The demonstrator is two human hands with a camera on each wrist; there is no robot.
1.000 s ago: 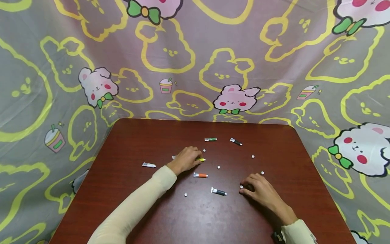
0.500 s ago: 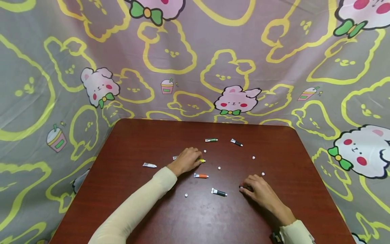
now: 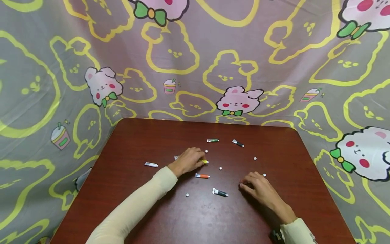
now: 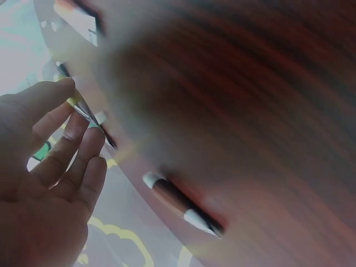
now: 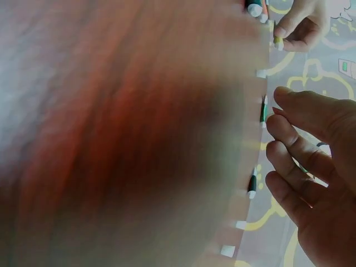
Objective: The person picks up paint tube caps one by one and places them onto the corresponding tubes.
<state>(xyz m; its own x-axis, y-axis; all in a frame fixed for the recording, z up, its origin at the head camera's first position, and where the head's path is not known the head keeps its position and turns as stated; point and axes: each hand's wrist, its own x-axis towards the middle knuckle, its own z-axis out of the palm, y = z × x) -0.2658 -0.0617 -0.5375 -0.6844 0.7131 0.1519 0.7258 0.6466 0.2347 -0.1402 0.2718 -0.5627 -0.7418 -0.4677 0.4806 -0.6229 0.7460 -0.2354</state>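
Observation:
My left hand [image 3: 190, 160] pinches a small yellow paint tube [image 3: 205, 161], whose pale tip points right. The right wrist view also catches that yellow tube's end [image 5: 278, 43] under the left thumb. On the right side of the table, my right hand [image 3: 260, 188] has thumb and forefinger brought together on a small white cap [image 3: 241, 184], mostly covered by the fingertips. Just in front of the left hand lies an orange paint tube [image 3: 202, 176], and a dark paint tube [image 3: 220, 192] lies between the hands, nearer me.
Farther back are a green tube [image 3: 213, 140] and a black tube [image 3: 238, 143]. A white tube [image 3: 151, 164] lies at left; another tube's silver end [image 3: 176, 157] shows behind the left hand. Several white caps [image 3: 220, 168] are scattered on the brown table [image 3: 152, 135]. Patterned cloth [image 3: 189, 78] hangs around it.
My right fingertips have come together over the white cap, which showed clearly between them a second ago. My left hand stays on the yellow tube. The head view has shifted slightly.

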